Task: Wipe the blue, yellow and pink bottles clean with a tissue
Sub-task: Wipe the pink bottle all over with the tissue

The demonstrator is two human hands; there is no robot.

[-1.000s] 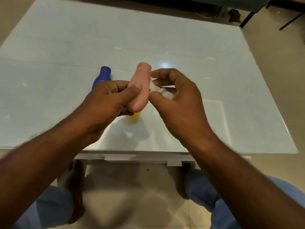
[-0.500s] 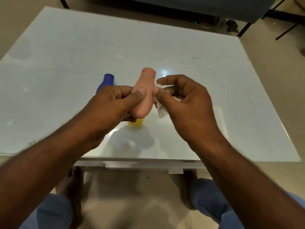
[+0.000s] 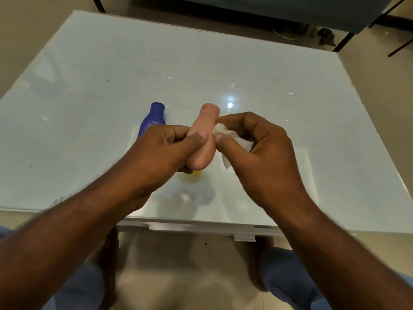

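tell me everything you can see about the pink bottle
The pink bottle is a smooth, matte, plastic-looking bottle with a narrow capped neck and a wider rounded body. It is held above the glass table, tilted with the cap pointing away from the person. The left hand grips its body, thumb on top. The right hand presses a white tissue against its right side.

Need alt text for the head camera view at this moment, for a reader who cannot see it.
The left hand grips a pink bottle above a glossy white table while the right hand presses a white tissue against its side. A blue bottle lies on the table behind the left hand, and a sliver of a yellow bottle shows beneath the pink one.
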